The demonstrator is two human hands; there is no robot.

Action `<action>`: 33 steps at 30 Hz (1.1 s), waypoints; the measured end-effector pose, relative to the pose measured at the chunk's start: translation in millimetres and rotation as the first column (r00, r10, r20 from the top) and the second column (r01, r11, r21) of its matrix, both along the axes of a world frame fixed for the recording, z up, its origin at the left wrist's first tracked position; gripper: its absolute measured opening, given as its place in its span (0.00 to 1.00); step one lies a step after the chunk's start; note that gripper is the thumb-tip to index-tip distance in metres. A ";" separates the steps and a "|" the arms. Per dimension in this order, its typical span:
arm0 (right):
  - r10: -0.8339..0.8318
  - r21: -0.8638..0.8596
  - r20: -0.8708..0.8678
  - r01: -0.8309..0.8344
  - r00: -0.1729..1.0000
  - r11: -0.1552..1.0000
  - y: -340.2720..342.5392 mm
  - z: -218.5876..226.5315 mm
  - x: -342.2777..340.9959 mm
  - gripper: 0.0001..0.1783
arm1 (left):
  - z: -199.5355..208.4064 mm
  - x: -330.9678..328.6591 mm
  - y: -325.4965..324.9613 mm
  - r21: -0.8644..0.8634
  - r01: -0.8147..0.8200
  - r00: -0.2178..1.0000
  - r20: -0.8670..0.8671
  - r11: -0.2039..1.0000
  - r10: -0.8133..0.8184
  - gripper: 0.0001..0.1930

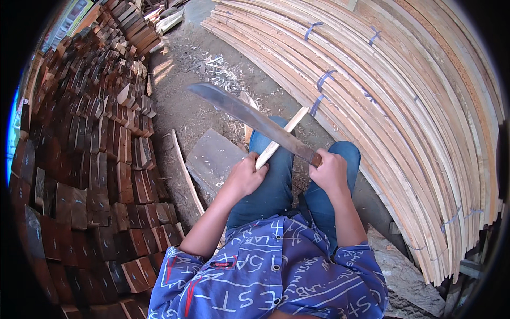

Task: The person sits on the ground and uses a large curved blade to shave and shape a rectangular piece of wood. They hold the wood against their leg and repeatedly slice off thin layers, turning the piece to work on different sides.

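My right hand (329, 169) is closed round the short wooden handle of a machete (241, 114). Its long, broad blade slants up to the left, with the tip at the far left. Beneath the blade lies a pale, narrow stick of wood (271, 150), and the blade crosses it near the middle. My left hand (248, 174) grips the near end of that stick, above my left knee. The far end of the stick points up and to the right. Whether the edge bites into the wood or only rests against it, I cannot tell.
Stacked dark timber blocks (95, 202) fill the left side. Long pale slats (382, 106) tied with purple bands lie along the right. A flat grey slab (208, 157) and a thin strip of wood (186, 170) lie by my left arm; wood shavings (220, 72) litter the ground ahead.
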State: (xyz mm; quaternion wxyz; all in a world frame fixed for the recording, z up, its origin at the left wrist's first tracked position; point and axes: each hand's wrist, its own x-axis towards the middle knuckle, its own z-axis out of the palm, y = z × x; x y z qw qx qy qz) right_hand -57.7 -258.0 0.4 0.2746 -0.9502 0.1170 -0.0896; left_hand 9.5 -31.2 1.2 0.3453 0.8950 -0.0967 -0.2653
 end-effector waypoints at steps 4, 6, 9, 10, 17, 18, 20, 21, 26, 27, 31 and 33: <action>0.161 -0.117 0.039 -0.156 0.986 0.981 19.2 -5.6 32.2 0.10 | -5.8 6.0 7.2 -0.113 -0.008 1.000 0.006 0.994 0.008 0.19; 0.157 -0.102 0.070 -0.150 0.985 0.983 18.5 -8.9 43.2 0.09 | -12.2 5.2 12.5 -0.109 -0.011 0.999 0.049 0.994 0.017 0.18; 0.140 -0.164 0.067 -0.127 0.988 0.978 -3.6 -15.2 49.5 0.10 | -3.9 -0.4 8.3 -0.087 -0.024 0.999 0.038 0.996 0.027 0.17; 0.066 -0.193 0.065 -0.052 0.996 0.980 -17.9 -19.8 51.2 0.09 | -7.0 -2.0 8.7 -0.119 -0.033 0.999 0.019 0.992 0.036 0.17; -0.414 -0.031 -0.129 0.413 0.901 0.910 -101.6 -8.8 42.6 0.12 | -8.3 -1.9 3.4 -0.113 -0.005 0.998 0.069 0.994 0.013 0.15; -0.416 0.006 -0.150 0.422 0.897 0.907 -98.4 -9.1 33.0 0.12 | -6.4 -1.4 3.2 -0.115 -0.009 0.998 0.060 0.993 0.016 0.14; -0.340 0.048 -0.145 0.350 0.929 0.935 -79.3 -6.2 21.7 0.12 | -2.7 -3.5 -1.8 -0.095 0.006 0.997 0.083 0.995 0.001 0.14; -0.304 0.057 -0.134 0.313 0.943 0.948 -64.1 -2.8 20.3 0.11 | -4.6 -3.4 -2.6 -0.089 0.002 0.998 0.061 0.996 0.004 0.14; 0.072 -0.064 -0.081 -0.077 0.994 0.995 -2.2 10.3 29.6 0.08 | -3.9 -2.7 -5.1 -0.042 0.026 0.999 0.029 0.999 -0.025 0.15; 0.130 -0.119 -0.122 -0.145 0.984 0.982 2.6 9.6 35.6 0.08 | -3.4 -3.0 -4.7 -0.067 0.021 0.999 0.042 0.998 -0.018 0.15; 0.209 -0.159 -0.049 -0.215 0.977 0.964 -12.0 1.1 56.3 0.12 | 3.3 -7.0 -2.0 -0.107 -0.009 0.998 0.059 0.994 0.015 0.15; 0.184 -0.199 -0.029 -0.186 0.982 0.962 -18.8 0.6 60.8 0.13 | 7.6 -3.5 -2.8 -0.084 0.007 0.998 0.064 0.996 -0.002 0.15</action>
